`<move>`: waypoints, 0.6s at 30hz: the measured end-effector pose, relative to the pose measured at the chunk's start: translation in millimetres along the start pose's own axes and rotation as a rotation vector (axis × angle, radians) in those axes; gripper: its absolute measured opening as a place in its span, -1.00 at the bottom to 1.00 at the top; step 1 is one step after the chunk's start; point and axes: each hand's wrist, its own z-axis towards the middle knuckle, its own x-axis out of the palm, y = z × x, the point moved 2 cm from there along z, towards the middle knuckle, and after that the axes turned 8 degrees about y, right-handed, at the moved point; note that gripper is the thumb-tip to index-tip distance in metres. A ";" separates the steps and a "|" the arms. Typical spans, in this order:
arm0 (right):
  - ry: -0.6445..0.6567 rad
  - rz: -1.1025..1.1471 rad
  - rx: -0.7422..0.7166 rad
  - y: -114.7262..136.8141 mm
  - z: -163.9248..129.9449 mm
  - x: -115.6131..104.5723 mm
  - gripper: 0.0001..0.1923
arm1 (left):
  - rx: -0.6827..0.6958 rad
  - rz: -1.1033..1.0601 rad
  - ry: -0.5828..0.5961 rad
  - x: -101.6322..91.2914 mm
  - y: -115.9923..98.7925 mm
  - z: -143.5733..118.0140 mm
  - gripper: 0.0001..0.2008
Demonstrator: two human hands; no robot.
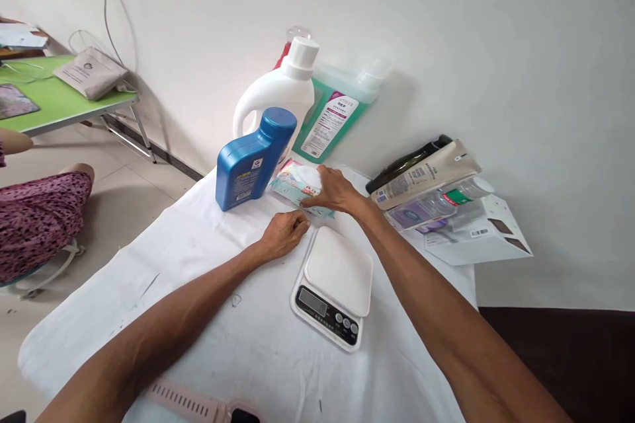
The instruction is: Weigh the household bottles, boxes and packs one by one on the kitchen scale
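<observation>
1. Your right hand lies flat on the wipes packet, fingers together and stretched over its top and near edge; the packet rests on the white cloth, just in front of the white jug and beside the blue bottle.
2. Your left hand rests on the cloth just short of the packet, fingers loosely curled, holding nothing; it sits just left of the scale's far corner.
3. The kitchen scale lies near your forearms, its platform bare.
4. A green jug leans on the wall; tubes and bottles crowd the table's right edge.
5. Open cloth lies to the left and near side.
</observation>
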 end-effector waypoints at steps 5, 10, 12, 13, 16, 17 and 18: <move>-0.006 0.294 0.076 -18.4 -2.8 6.5 -0.31 | -0.002 0.010 -0.006 -0.6 -1.0 -0.8 -0.75; -0.091 0.736 0.104 -42.1 -3.2 10.6 -0.34 | -0.018 0.002 0.000 -0.7 -0.5 -1.0 -0.79; -0.094 0.956 0.100 -50.7 -7.4 14.2 -0.36 | -0.014 0.005 -0.003 -0.8 -0.2 -0.9 -0.79; -0.092 1.066 0.100 -54.2 -11.0 15.9 -0.38 | -0.013 0.004 -0.001 -0.8 0.0 -0.9 -0.79; -0.094 1.329 0.116 -60.7 -29.1 17.1 -0.41 | -0.014 -0.007 0.010 -1.0 -0.1 -1.0 -0.79; -0.101 1.375 0.120 -61.8 -38.0 15.7 -0.42 | -0.014 -0.012 0.011 -1.2 -0.5 -1.1 -0.78; -0.110 1.395 0.122 -62.5 -48.4 13.3 -0.44 | -0.015 -0.016 0.012 -1.3 -0.9 -1.1 -0.78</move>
